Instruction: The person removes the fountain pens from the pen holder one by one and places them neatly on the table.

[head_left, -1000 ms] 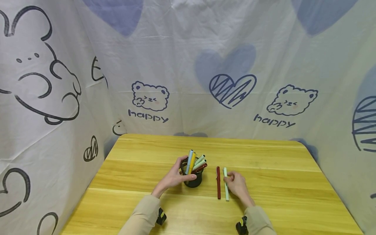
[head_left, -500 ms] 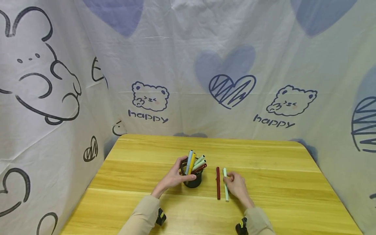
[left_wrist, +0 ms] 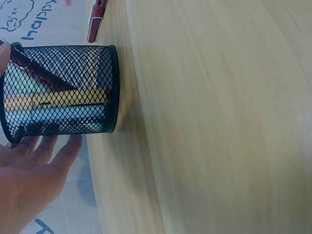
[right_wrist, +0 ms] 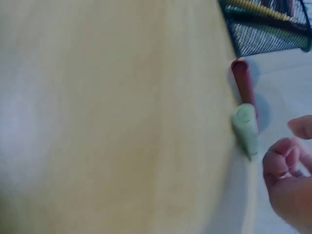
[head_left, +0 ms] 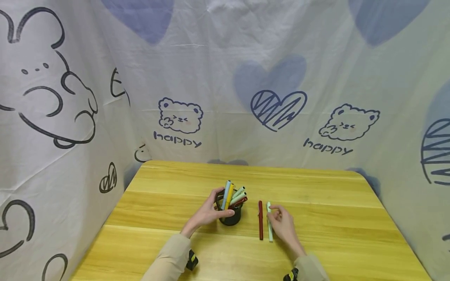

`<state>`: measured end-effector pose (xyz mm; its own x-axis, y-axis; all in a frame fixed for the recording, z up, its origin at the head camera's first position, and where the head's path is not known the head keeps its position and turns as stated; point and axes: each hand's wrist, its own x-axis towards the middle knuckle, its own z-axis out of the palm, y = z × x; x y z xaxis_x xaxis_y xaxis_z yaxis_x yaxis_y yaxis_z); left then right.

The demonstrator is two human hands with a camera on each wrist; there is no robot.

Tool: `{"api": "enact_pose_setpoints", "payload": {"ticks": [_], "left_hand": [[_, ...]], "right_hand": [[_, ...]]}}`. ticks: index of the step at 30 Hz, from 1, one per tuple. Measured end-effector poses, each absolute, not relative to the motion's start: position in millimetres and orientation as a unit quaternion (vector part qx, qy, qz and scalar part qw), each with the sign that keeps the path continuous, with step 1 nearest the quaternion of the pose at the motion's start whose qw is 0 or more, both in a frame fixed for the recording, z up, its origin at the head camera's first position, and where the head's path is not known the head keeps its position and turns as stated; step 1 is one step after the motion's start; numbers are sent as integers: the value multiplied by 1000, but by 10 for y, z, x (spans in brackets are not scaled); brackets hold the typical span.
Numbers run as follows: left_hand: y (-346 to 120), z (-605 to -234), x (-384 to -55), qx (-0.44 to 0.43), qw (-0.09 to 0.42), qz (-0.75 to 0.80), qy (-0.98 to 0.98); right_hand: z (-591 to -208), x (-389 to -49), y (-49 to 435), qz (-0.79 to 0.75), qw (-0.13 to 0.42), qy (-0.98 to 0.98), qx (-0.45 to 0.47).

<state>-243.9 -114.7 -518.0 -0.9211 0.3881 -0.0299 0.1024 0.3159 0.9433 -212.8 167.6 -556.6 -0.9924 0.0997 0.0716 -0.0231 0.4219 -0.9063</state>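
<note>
The left hand (head_left: 208, 212) holds a black mesh pen cup (head_left: 230, 219). Its grip goes round the cup near the top, with the thumb on the near side and the other fingers on the far side. The cup stands upright on the yellow wooden desk (head_left: 168, 210).

Pens poke out of the cup. I can see a light blue pen (head_left: 225, 195), a yellow pen (head_left: 229, 195), two light green pens (head_left: 240, 191) and a red pen in the cup (head_left: 240, 201). They all lean a bit.

Two more pens lie on the desk, to the right of the cup. The first is a dark red pen (head_left: 261, 226) with a shiny clip on its left side. Next to it is a pale green pen (head_left: 270, 235). They lie side by side, with a small gap between them.

The right hand (head_left: 284, 224) is just over the top part of the pale green pen. Its grip is loose and has nothing in it: the thumb and pointing finger are apart, and the other fingers bend in.

Both arms have tan sleeves (head_left: 172, 255). Behind the desk hangs a white cloth (head_left: 225, 58) with hearts, bears and the word "happy".
</note>
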Motion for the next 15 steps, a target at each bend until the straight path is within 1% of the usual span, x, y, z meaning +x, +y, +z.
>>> {"api": "enact_pose_setpoints", "payload": {"ticks": [3,7,9,12,15], "left_hand": [[-1152,-5182,-2437,152,127,565,801],[-1152,-5180,-2432,153,128,565,800],[-1148,-5172,-2427,151,130,566,800],[-1146,-5175,-2431,153,131,567,798],[-1150,-5179,-2438,156,131,569,797]], "right_hand": [[-5453,-2096,1597,579,74,-812,17],[-5274,-2064,1478,619,61,-778,86],[-5211,-2057,1429,622,52,-772,118],[-5164,-2078,1370,605,54,-777,164],[-5120,-2108,1318,583,55,-790,182]]}}
